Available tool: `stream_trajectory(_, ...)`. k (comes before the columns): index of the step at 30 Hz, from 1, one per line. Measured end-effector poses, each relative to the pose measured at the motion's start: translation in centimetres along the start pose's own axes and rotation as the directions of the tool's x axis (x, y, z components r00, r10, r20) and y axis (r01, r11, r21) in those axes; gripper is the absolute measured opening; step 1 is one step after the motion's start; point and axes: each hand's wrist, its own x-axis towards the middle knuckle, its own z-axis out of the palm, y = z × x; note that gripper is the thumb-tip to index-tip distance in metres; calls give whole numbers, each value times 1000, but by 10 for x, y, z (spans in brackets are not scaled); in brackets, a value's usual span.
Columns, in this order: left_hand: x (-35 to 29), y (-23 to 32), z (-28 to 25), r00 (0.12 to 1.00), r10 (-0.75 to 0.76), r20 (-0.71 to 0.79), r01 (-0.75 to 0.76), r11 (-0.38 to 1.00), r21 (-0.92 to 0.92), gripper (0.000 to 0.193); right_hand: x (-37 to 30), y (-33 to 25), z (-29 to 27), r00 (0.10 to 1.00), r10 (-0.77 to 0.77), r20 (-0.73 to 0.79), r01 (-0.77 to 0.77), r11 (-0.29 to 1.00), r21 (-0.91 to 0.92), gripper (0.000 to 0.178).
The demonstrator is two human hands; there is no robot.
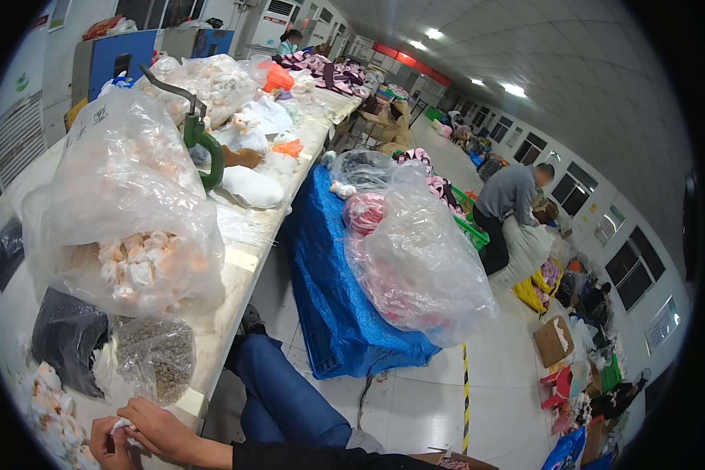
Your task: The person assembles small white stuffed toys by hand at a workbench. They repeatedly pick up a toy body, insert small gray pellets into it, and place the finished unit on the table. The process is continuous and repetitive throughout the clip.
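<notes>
Dark handwritten marks show near the top of the big clear bag (137,176) standing on the table (216,319), its open mouth full of white-and-peach pieces. At the table's near end, the left hand (108,442) and right hand (160,429) meet with fingers curled close, pinching a small white piece (124,425) between them, mostly hidden by the fingers; it sits just beside a loose white-and-peach heap (53,407) and below a clear bag of brownish pellets (157,356).
</notes>
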Motion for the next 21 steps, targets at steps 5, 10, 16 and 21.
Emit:
stream_trajectory(5, -1, -12, 0, 997, -10, -76, 12, 1000, 27, 21, 0, -3, 4, 1000, 8, 23, -8, 1000, -18, 22)
stream_trajectory(10, 0, -5, 3, 995, -20, -94, 22, 1000, 22, 18, -3, 6, 12, 1000, 14, 23, -13, 999, -32, 19)
stream_trajectory(16, -1, -8, 5, 988, 68, -138, -60, 996, 62, 18, 0, 10, 6, 1000, 10, 9, -10, 1000, 26, 24)
stream_trajectory(21, -7, -8, 5, 994, 19, -107, -13, 998, 62, 17, -3, 19, 8, 985, -161, -67, 154, 983, -101, 25)
